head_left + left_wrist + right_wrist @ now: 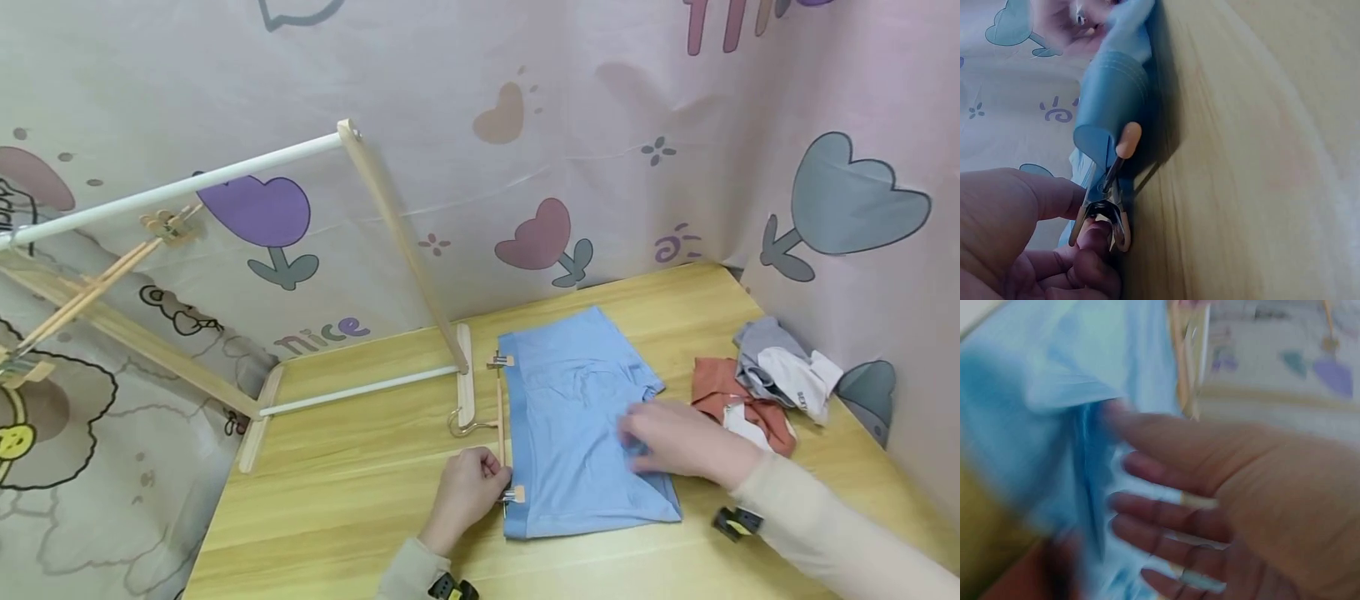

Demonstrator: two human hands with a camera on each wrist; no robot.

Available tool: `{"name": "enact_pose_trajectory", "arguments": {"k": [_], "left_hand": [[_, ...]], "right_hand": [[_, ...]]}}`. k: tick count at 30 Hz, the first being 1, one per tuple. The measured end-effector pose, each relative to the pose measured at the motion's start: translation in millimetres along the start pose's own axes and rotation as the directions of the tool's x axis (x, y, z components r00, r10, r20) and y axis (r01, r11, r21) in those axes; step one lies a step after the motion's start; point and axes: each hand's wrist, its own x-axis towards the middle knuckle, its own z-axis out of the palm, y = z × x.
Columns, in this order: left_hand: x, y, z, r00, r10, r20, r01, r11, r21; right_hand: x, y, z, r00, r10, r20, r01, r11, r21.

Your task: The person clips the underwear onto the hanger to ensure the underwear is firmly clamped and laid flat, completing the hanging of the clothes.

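A pair of light blue shorts [577, 433] lies on the table, its waistband along a wooden clip hanger [501, 417]. One hanger clip [501, 361] is at the far end of the waistband, the other clip [513, 495] at the near end. My left hand [467, 493] holds the hanger at the near clip, fingers curled about that clip [1105, 215] in the left wrist view. Over the leg side of the shorts is my right hand [678, 437], blurred, its fingers spread apart in the right wrist view with the thumb tip at a fold in the cloth [1085, 394].
A wooden rack with a white top rail [180, 187] stands at the left, another clip hanger [90, 292] hanging from it. Folded rust-coloured cloth [720, 383] and grey and white cloth [787, 367] lie at the right. A patterned curtain [420, 83] backs the table [337, 500].
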Motion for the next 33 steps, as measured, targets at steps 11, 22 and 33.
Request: {"name": "enact_pose_trajectory", "arguments": {"k": [11, 22, 33], "left_hand": [[2.0, 3.4, 4.4, 1.0, -0.022, 0.007, 0.022, 0.998, -0.057], [1.8, 2.2, 0.9, 0.996, -0.061, 0.071, 0.075, 0.973, -0.218], [2.0, 1.2, -3.2, 0.995, -0.09, 0.048, 0.1, 0.951, -0.294]], "right_hand": [[71.5, -54.5, 23.5, 0.977, -0.182, 0.113, 0.198, 0.967, -0.159], [27.2, -35.6, 21.4, 0.988, -0.137, 0.065, 0.137, 0.991, 0.001], [-10.6, -7.1, 18.4, 0.984, -0.165, -0.067, 0.168, 0.985, 0.043]]}}
